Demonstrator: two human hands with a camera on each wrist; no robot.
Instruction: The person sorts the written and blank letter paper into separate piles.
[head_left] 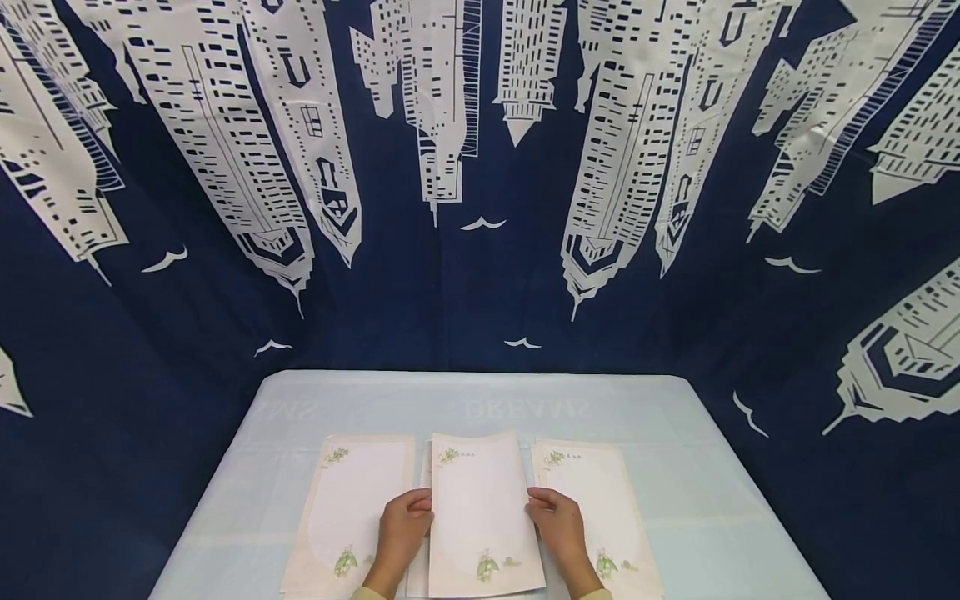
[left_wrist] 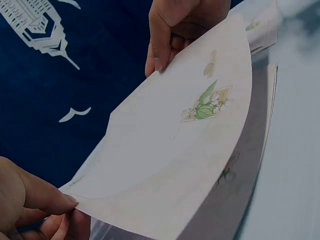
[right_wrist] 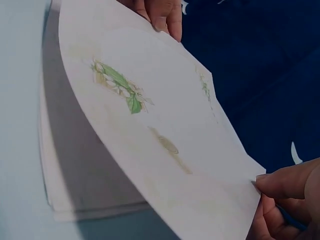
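Both hands hold one sheet of decorated writing paper [head_left: 483, 500], cream-edged with green plant drawings, raised over the middle stack. My left hand [head_left: 402, 533] pinches its left edge between thumb and fingers, and my right hand [head_left: 561, 529] pinches the right edge. In the left wrist view the sheet [left_wrist: 165, 130] bows, and a shadowed stack [left_wrist: 250, 150] shows beneath it. The right wrist view has the right thumb [right_wrist: 285, 182] on top of the paper's edge, fingers under it. Most of the middle stack is hidden by the held sheet.
A left stack of matching paper [head_left: 352, 500] lies beside the left hand, and a right stack [head_left: 600, 508] lies partly under the right hand. All are on a pale blue tablecloth [head_left: 720, 500]. Behind the table hangs a navy cloth [head_left: 450, 283] printed with white buildings and birds.
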